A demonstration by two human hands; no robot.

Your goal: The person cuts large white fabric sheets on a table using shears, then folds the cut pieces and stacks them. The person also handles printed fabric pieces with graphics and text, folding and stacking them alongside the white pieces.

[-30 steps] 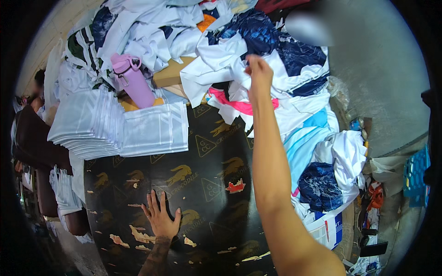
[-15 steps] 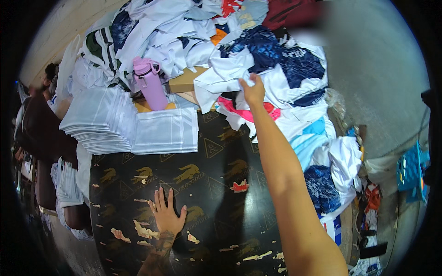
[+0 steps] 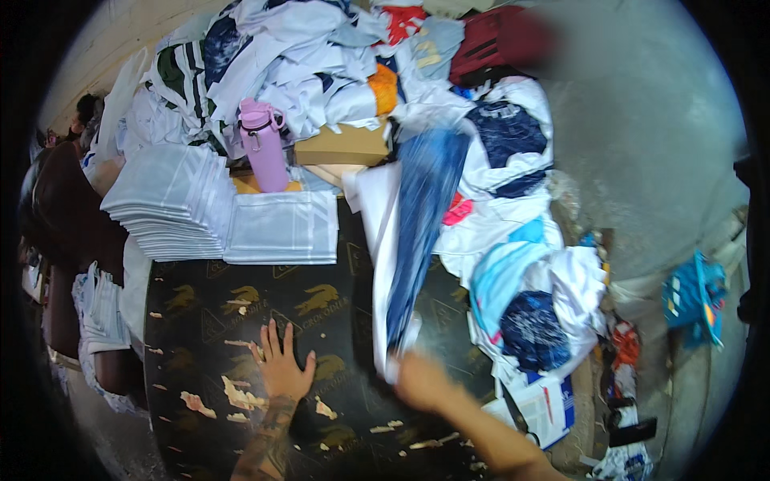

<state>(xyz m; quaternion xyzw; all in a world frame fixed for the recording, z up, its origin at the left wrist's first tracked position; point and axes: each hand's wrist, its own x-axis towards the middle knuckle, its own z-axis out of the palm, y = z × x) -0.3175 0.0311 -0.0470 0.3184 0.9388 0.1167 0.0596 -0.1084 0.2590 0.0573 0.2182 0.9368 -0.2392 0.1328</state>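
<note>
My left hand lies flat with spread fingers on the dark, chipped board. My right hand, blurred, is closed on the end of a long white-and-navy cloth, which stretches from the heap of mixed fabrics toward me across the board. Left of that cloth are a stack of folded pale grey cloths with a flat folded piece beside it, a lilac bottle and a cardboard box.
Cloth bundles and a white-and-blue package line the board's right side. Grey floor and a blue plastic basket lie farther right. A brown padded shape stands at left, with a person behind it.
My right hand has come from the heap down toward me, dragging out the white-and-navy cloth, now blurred by motion. My left hand stays spread on the board.
</note>
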